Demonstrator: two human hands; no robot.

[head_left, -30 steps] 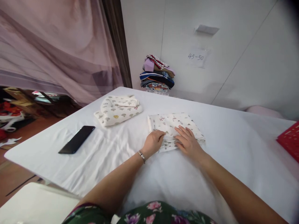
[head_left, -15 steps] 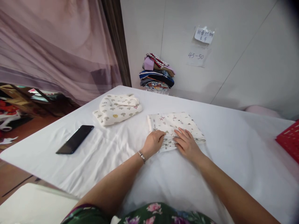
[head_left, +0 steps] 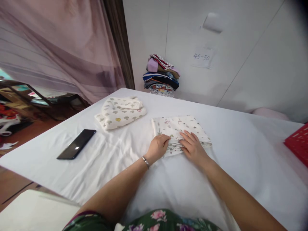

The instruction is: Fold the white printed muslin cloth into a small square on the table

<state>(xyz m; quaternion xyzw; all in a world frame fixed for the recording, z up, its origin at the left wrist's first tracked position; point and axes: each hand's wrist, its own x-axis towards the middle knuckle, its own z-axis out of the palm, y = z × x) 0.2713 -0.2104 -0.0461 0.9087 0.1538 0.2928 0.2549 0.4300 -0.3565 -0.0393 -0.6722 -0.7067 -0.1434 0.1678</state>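
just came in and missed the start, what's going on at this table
A person is working on a folded patterned cloth on a white-covered table. The left hand grips the cloth's near edge, fingers curled around it, while the right hand lies flat on top, pressing it down. A second folded cloth with a mushroom print lies farther left, with a black phone beside it. A stack of folded clothes sits by the wall, and a red basket shows at the right edge.

Paper label [head_left: 201,57] on the white wall, well beyond my right hand [head_left: 193,148]: handwritten "45-50". The slip above it is too blurred for me to read.
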